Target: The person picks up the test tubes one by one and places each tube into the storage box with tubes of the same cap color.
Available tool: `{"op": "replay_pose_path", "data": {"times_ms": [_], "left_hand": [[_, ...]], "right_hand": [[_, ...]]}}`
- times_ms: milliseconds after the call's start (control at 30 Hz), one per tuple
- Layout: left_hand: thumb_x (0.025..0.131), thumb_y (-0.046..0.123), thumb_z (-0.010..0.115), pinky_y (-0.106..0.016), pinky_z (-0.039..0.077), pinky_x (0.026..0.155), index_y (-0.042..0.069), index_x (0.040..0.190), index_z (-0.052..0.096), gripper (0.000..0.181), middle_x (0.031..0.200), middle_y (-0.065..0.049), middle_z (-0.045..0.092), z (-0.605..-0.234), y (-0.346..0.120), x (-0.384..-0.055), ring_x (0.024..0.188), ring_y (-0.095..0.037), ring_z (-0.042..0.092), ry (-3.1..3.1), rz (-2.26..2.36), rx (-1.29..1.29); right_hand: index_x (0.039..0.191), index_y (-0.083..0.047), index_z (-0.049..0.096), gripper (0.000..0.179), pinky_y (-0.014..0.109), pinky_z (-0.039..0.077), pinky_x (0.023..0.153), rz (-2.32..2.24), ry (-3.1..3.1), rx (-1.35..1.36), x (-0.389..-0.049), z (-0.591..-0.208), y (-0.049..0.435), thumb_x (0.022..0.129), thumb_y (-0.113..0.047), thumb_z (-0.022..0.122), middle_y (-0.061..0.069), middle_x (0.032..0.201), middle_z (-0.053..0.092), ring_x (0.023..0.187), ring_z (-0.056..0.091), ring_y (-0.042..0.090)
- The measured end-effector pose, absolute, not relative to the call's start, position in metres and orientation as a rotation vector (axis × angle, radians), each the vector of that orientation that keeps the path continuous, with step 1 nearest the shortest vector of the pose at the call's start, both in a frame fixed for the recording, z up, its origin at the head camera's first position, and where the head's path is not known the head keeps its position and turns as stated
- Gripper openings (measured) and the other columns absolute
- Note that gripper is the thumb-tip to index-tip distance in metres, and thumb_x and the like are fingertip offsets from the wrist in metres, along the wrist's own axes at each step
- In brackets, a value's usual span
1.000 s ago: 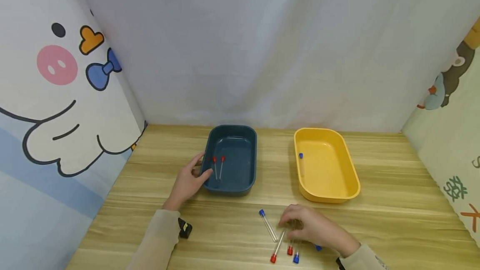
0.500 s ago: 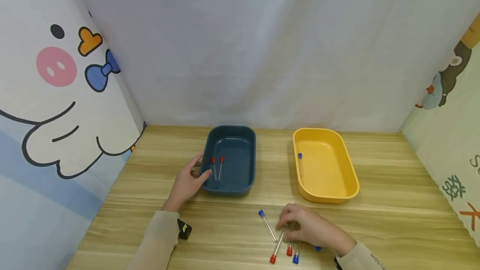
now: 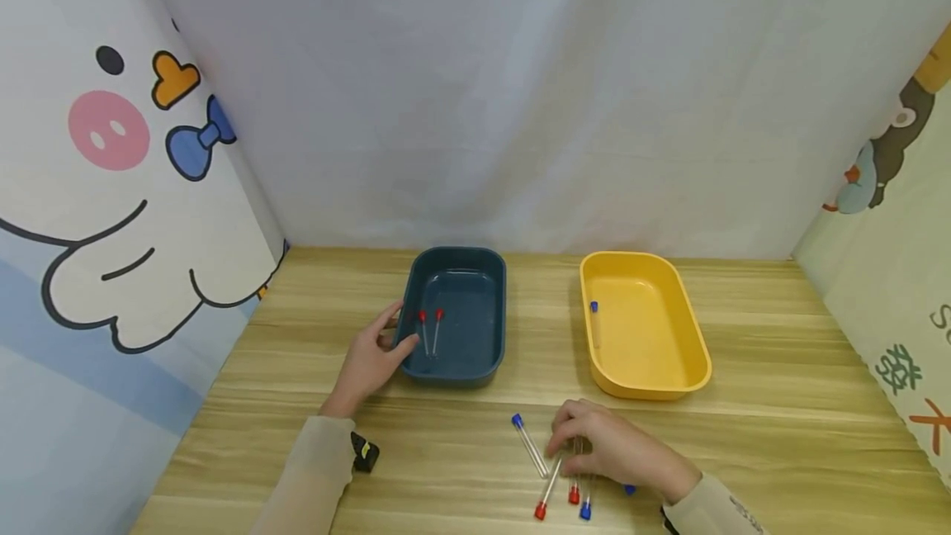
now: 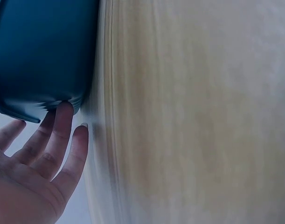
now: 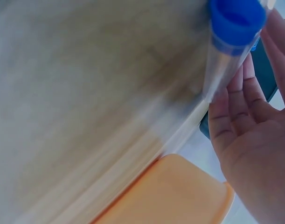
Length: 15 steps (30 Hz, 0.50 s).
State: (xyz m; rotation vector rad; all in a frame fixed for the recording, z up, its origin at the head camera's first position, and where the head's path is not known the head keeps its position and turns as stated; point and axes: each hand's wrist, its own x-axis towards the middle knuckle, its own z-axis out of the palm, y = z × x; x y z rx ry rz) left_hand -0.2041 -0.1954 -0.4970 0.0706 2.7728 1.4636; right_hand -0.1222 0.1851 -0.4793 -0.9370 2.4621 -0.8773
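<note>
My left hand [image 3: 371,362] rests at the left side of a dark blue bin [image 3: 471,333]. In the left wrist view its fairly straight fingers [image 4: 58,137] touch the bin's outer wall. Two red-capped clear tubes [image 3: 437,330] lie inside. My right hand [image 3: 609,442] is low over a cluster of tubes, thumb and forefinger apart. Around it lie a blue-capped tube [image 3: 530,446], two red-capped tubes [image 3: 550,489] and another blue-capped tube [image 3: 586,508]. One more blue cap [image 3: 629,489] peeks out beneath the hand. A blue-capped tube [image 5: 238,23] looms large in the right wrist view.
A yellow bin [image 3: 657,345] stands right of the blue one, holding a single blue-capped tube [image 3: 595,324]. Behind the wooden table [image 3: 297,312] hangs a pale curtain [image 3: 475,106], with printed cartoon panels on both sides.
The camera view shifts very slightly. Both hands, the bins and the tubes keep practically the same places.
</note>
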Motion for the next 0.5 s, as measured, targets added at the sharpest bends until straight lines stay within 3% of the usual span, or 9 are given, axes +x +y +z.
{"op": "replay_pose_path", "data": {"times_ms": [500], "left_hand": [[0.099,0.024,0.071,-0.040,0.059,0.083,0.018,0.159,0.041,0.068,0.142,-0.022,0.060,-0.4969,-0.1943,-0.2035,0.106,-0.032,0.071,2.764,1.473,0.062]], "right_hand": [[0.095,-0.033,0.079,0.012,0.021,0.046,0.082,-0.828,2.510,-1.030,-0.1214,-0.4796,0.1836,0.086,-0.025,0.083,-0.016,0.107,0.060,0.093,0.047,-0.002]]}}
